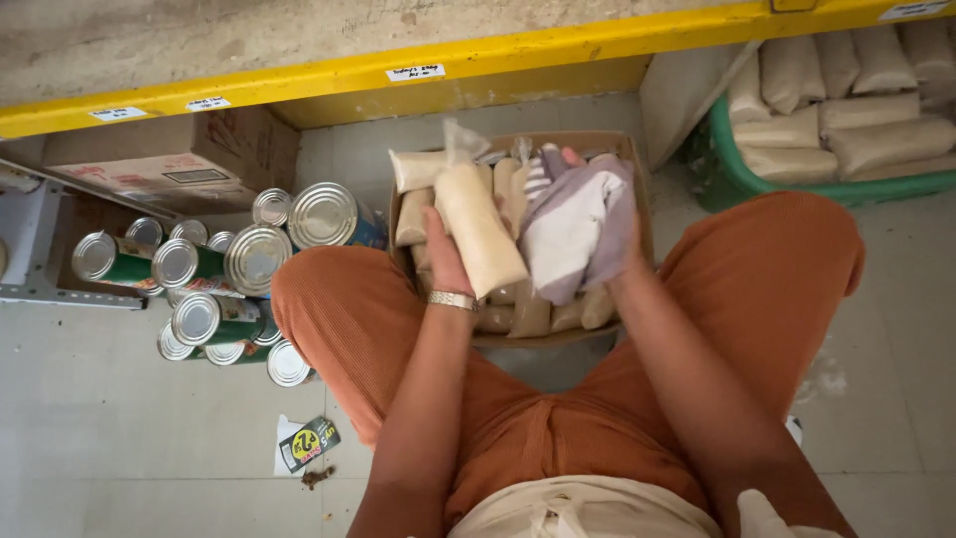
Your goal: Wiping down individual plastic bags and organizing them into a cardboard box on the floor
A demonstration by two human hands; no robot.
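Tiled floor, cardboard box (637, 214) below — left hand (445, 261) gripping pale packet (480, 239), right hand (597, 214) clutching cloth (573, 231).

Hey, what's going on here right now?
A person sits on the floor over a cardboard box of pale filled bags. The left hand holds one bag above it, and the right hand presses a striped cloth against that bag. Tin cans are piled to the left.
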